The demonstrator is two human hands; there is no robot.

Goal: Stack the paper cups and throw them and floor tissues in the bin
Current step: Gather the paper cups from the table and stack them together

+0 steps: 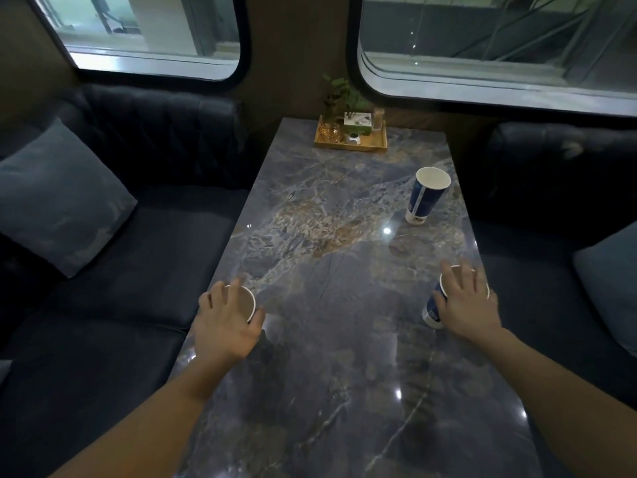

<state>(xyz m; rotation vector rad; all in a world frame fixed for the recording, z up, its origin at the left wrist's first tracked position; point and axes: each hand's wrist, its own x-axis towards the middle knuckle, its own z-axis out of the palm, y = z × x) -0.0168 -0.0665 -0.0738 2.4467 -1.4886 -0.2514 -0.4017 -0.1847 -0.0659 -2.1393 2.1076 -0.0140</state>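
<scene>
Three blue-and-white paper cups stand upright on a dark marble table. My left hand covers the rim of the near-left cup from above, with fingers curled around it. My right hand lies over the top of the near-right cup, fingers spread across its rim. The third cup stands alone farther back on the right side. No tissues or bin are in view.
A wooden tray with a plant, a small box and jars sits at the table's far end by the wall. Dark sofas flank the table, with a grey cushion on the left one and another cushion on the right.
</scene>
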